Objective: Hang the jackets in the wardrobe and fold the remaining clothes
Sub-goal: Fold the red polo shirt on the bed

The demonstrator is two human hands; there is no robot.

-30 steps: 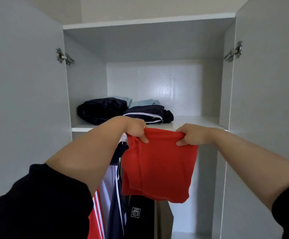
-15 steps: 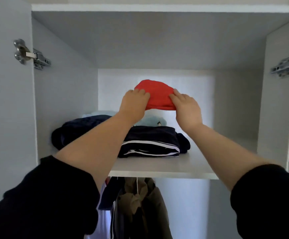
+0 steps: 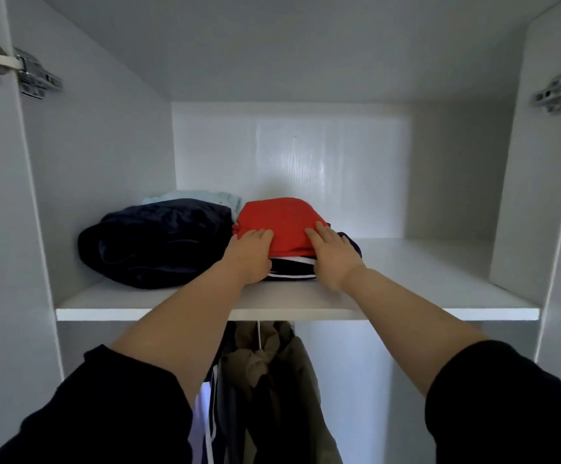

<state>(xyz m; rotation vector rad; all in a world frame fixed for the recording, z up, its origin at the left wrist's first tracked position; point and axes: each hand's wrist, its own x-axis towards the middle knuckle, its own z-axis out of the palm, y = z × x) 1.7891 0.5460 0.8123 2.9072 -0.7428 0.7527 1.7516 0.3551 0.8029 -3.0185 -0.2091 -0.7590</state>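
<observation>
I stand facing the open white wardrobe [image 3: 105, 155], its doors swung wide on metal hinges [image 3: 560, 92]. Nearest me, below the shelf, an olive-green hanging jacket [image 3: 272, 380] hangs beside darker garments. Both my arms reach up and forward, black sleeves pushed back, forearms bare. On the white shelf board [image 3: 423, 289] my left hand [image 3: 249, 252] and right hand [image 3: 331, 254] lie palm-down with fingers straight, gripping nothing, pressing the front corners of the folded red cloth garment [image 3: 277, 222]. It sits on top of a folded navy piece with white stripes [image 3: 292, 267]. Just left of it lies a bundled dark navy garment [image 3: 155, 242], with a pale blue folded item [image 3: 202, 197] behind.
</observation>
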